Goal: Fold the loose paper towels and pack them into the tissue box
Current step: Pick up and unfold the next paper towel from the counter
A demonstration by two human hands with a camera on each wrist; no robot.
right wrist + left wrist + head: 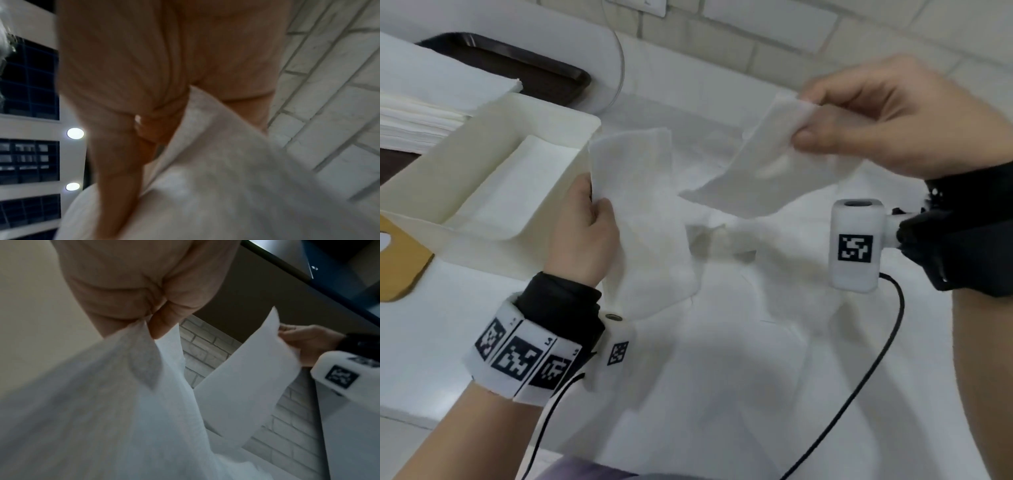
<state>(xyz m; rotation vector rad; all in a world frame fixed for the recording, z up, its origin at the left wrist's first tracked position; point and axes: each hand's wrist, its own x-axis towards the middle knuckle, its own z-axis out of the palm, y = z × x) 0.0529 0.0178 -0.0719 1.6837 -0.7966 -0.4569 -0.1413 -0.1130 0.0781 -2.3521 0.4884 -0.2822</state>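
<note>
A white paper towel hangs in the air between my hands, above the white table. My left hand pinches its left end next to the tissue box. My right hand pinches the other end higher up at the right, thumb under the sheet. The middle of the towel sags down between them and looks blurred. The cream open tissue box stands at the left with folded white towels lying flat inside it.
A stack of white paper towels lies on a dark brown tray behind the box. A tan cardboard piece sits at the left edge. A white brick wall stands behind. Black cables hang from both wrist cameras.
</note>
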